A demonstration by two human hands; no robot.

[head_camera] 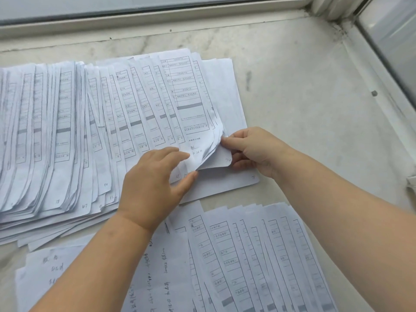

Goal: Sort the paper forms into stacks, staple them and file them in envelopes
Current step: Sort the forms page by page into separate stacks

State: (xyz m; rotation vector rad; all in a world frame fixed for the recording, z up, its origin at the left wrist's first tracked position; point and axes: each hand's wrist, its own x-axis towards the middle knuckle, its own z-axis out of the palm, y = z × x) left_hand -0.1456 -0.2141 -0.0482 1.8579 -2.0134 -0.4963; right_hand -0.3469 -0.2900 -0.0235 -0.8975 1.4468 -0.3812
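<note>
step: sorting, I judge — thumbing through numbered corners in the fanned forms [139, 104], mid frame.
left hand [153, 183]: fingers straight, resting on the fan's lower edge, thumb tucked under the lifted corners. Pressing, not gripping.
right hand [252, 149]: pinching the curled corner [216, 158] of a few sheets, peeling it up toward me.
forms, where: big fan runs from the left edge to centre, on the pale stone desk [315, 86]. Second fan [258, 255] lower right, separate. Handwritten sheets [157, 278] bottom centre, under my left arm.
orientation: sheets are portrait, long axis running from upper frame down toward me, slightly tilted; tops point at the window frame [135, 16]. Numbered corners face me.
flat sheet [236, 109]: blank, lowest of the pile at the fan's right end, corner numbered.
risk 1: pinched corner is already creased; a harder pull probably tears it.
risk 2: if my left hand lifts, the fan could slide and the number order gets scrambled.
risk 3: thin sheets stick together — easy to grab two and misfile.
stapler, envelopes: not in view.
</note>
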